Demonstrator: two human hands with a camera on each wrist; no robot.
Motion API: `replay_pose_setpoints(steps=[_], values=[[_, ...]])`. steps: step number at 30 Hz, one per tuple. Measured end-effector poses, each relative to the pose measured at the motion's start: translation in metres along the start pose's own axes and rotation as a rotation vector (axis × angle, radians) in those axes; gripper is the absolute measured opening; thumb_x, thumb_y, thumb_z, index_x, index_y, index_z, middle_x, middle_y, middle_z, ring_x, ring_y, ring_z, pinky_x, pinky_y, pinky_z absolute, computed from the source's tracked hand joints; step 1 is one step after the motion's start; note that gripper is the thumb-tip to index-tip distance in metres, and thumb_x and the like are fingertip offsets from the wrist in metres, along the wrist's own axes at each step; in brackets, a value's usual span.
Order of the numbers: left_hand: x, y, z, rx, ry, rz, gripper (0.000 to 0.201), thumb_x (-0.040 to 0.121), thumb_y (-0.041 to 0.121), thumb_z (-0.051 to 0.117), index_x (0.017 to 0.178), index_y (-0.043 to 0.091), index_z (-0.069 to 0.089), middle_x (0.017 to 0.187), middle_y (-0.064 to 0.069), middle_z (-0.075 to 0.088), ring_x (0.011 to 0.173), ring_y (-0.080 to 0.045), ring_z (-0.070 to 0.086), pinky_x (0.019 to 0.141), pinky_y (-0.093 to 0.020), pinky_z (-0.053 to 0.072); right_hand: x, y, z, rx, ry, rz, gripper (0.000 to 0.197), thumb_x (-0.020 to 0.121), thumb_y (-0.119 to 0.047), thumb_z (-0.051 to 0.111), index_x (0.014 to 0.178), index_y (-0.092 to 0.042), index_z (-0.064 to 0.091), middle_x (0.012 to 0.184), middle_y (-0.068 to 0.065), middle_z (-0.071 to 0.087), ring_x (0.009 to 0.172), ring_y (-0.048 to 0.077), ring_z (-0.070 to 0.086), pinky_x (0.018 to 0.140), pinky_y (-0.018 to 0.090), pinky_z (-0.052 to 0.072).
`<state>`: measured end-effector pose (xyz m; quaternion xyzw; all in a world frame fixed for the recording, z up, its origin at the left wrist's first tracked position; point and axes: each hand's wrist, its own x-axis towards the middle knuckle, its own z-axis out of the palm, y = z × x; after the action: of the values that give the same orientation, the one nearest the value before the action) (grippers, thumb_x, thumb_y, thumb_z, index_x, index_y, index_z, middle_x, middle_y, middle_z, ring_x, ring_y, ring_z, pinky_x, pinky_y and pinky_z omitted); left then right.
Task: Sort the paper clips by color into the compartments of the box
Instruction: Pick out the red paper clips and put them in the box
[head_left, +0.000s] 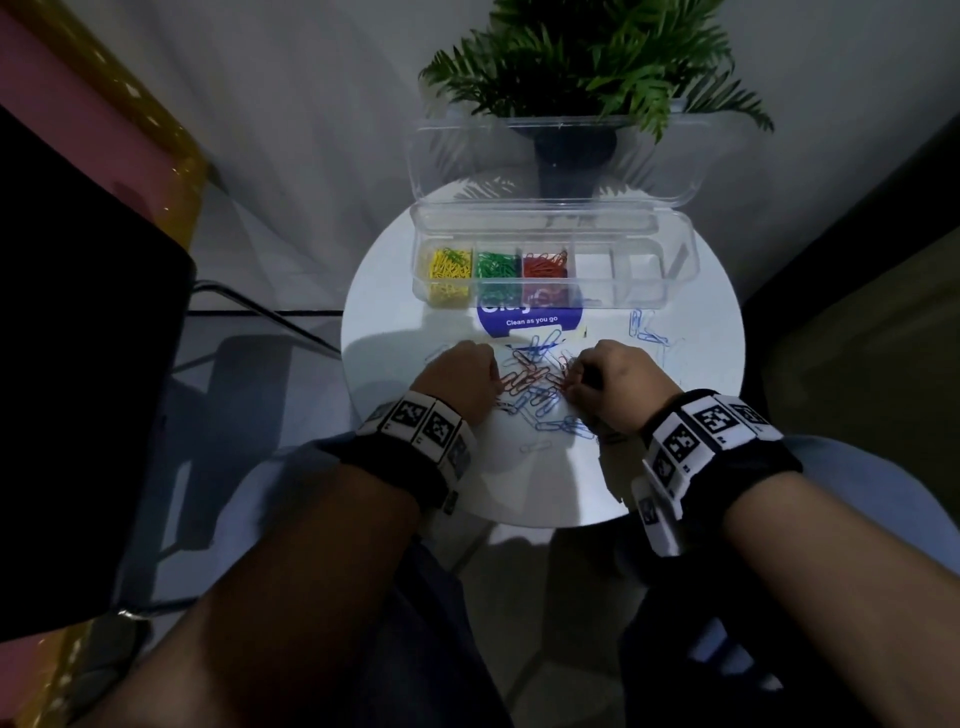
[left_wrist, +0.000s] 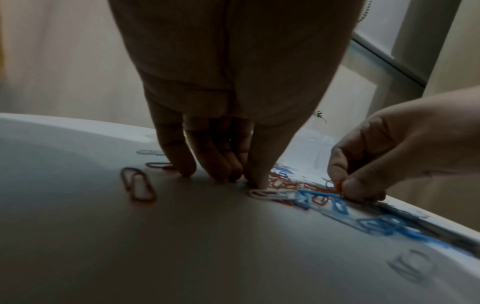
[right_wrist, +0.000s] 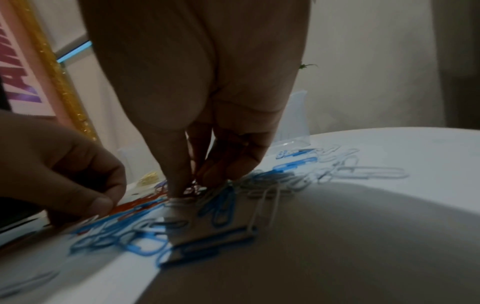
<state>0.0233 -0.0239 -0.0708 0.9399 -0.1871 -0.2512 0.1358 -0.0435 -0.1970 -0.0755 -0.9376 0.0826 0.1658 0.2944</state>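
Dim light; white clips (head_left: 537, 447) barely show on the white counter (head_left: 696, 395), and both hands cover part of the red-blue pile (head_left: 535, 382). Left hand (head_left: 457, 376) fingertips press down among clips, right hand (head_left: 615, 382) pinches a red clip (left_wrist: 337, 186). Box (head_left: 675, 270) behind holds yellow, green, red sorted.

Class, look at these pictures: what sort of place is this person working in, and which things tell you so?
Probably a small indoor corner of a home or office: a round white side table against a white curtain, with a potted fern behind a clear compartment box.
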Motion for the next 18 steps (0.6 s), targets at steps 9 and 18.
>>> replay_pose_setpoints(steps=[9, 18], values=[[0.003, 0.005, 0.001, 0.063, 0.025, 0.003, 0.02, 0.093, 0.011, 0.047, 0.11, 0.006, 0.058, 0.118, -0.014, 0.056, 0.11, -0.029, 0.055, 0.095, -0.036, 0.045, -0.004, 0.005, -0.005, 0.431, 0.151, 0.142, 0.011, 0.086, -0.008, 0.061, 0.076, -0.013, 0.061, 0.063, 0.002, 0.057, 0.047, 0.007, 0.053, 0.045, 0.018, 0.041], [-0.005, 0.004, -0.002, -0.108, -0.01, 0.054, 0.006, 0.089, 0.011, 0.05, 0.09, 0.017, 0.05, 0.101, -0.011, 0.061, 0.091, -0.025, 0.055, 0.078, -0.028, 0.039, -0.009, 0.006, -0.015, 0.865, 0.049, 0.285, 0.016, 0.082, 0.006, 0.063, 0.076, -0.008, 0.064, 0.044, -0.003, 0.059, 0.037, 0.011, 0.049, 0.047, 0.02, 0.039]])
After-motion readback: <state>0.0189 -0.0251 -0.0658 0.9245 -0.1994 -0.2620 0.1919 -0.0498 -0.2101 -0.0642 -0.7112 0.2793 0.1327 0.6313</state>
